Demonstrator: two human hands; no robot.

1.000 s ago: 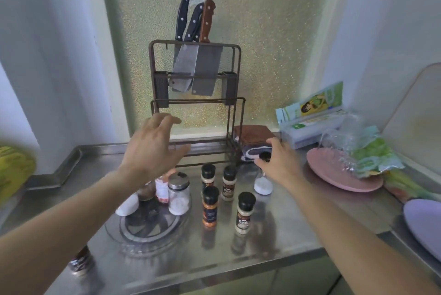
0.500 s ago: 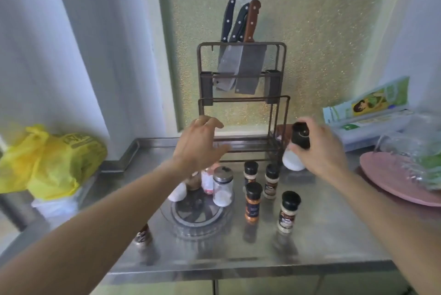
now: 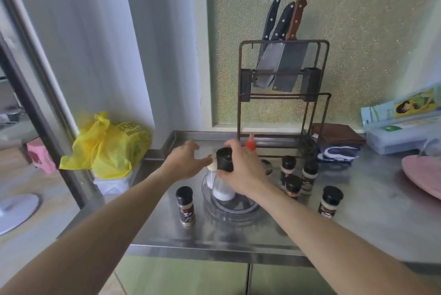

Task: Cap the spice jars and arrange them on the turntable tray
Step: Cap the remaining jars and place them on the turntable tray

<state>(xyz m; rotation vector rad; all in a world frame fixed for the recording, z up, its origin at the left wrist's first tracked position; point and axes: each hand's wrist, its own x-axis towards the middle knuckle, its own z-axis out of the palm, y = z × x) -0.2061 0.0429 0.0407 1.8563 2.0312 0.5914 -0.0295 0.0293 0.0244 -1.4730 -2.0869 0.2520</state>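
Nearest me, at the left front of the stainless steel surface [image 3: 238, 235], a black-capped spice jar of dark powder [image 3: 185, 206] stands upright by itself, just left of the clear round plastic turntable tray [image 3: 232, 211]. Well to the right, another black-capped jar with a pale label [image 3: 329, 201] stands apart from the rest.

Over the tray, my right hand [image 3: 243, 173] is closed around a clear glass jar of white powder with a black cap [image 3: 223, 176]; my fingers [image 3: 232, 145] wrap the cap end, and the jar's white-filled base sits low over the tray, though I cannot tell whether it touches. My left hand [image 3: 185, 162] is just beside it on the left, fingers spread and loose, gripping nothing, their tips near a small cream-coloured cap [image 3: 212, 166] next to the black one.

Right of my right wrist, a cluster of three black-capped brown spice jars [image 3: 297, 176] stands close together on the surface. A red pointed cap [image 3: 250, 143] shows above my right hand.

Further back, a brown metal wire knife rack holding cleavers [image 3: 281, 84] stands against the wall, with a yellow plastic bag [image 3: 107, 144] far off to the left.
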